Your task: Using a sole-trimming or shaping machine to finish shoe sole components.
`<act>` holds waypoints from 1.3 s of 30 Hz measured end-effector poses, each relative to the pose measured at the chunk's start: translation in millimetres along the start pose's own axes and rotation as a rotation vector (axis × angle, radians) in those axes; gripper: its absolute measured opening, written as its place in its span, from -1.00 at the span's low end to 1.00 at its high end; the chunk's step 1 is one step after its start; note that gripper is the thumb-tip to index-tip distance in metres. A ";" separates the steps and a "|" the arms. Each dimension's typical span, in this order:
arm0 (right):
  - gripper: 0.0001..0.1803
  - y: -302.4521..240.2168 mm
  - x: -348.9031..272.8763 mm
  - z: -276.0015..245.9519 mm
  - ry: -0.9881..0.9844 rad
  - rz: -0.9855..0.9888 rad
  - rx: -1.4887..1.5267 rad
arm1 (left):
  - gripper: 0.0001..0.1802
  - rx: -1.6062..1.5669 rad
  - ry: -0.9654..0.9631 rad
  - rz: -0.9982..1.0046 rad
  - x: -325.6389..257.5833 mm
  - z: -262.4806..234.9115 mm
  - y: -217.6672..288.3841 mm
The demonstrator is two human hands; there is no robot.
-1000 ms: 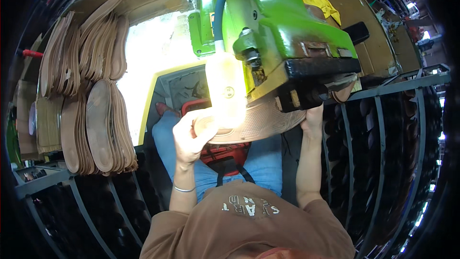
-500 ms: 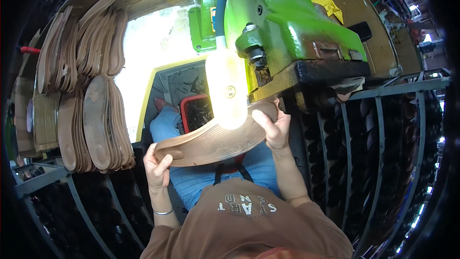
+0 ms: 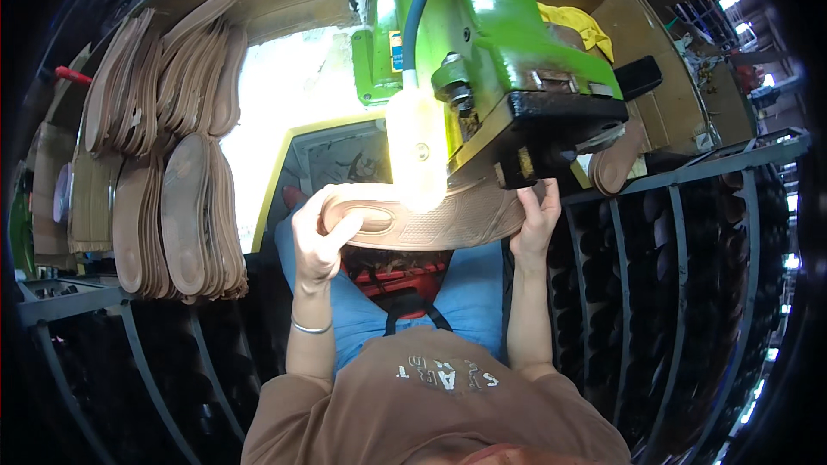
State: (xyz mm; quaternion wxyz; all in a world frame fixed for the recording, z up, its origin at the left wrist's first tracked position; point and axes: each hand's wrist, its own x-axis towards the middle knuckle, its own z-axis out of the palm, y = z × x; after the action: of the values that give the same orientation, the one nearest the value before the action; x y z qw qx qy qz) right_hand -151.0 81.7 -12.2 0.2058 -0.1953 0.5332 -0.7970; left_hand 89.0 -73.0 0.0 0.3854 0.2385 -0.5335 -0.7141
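A brown shoe sole (image 3: 448, 228) is stretched lengthwise between my two hands, its patterned face toward me. My left hand (image 3: 317, 232) grips the heel end, with the thumb pressed on the oval recess. At the other end, the fingers of my right hand (image 3: 536, 220) pinch the sole's edge. That end lies right by the black working head (image 3: 517, 168) of a green machine (image 3: 491, 43); whether they touch cannot be made out. A glowing lamp (image 3: 415, 142) on a blue hose covers part of the sole's upper edge.
Stacks of brown soles (image 3: 194, 215) stand at the left beside cardboard. Another sole (image 3: 613, 164) lies right of the machine, near a yellow cloth (image 3: 581, 27). Metal racks (image 3: 680, 232) full of dark items flank me on both sides. A red container (image 3: 401, 275) sits between my legs.
The sole has risen toward the machine head and become more level and less bowed. My left hand has moved up and to the right; my right hand has shifted slightly right.
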 end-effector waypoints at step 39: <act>-0.55 -40.4 -109.4 -116.3 -0.026 0.474 -0.094 | -0.55 -0.098 -0.020 -0.139 -10.8 98.5 -45.7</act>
State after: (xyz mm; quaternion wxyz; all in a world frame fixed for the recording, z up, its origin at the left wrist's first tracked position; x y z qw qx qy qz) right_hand -125.8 243.9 -25.9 0.3847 -0.0842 0.5979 -0.6981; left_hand 7.9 -1.2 -12.7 0.3409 0.2487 -0.4838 -0.7667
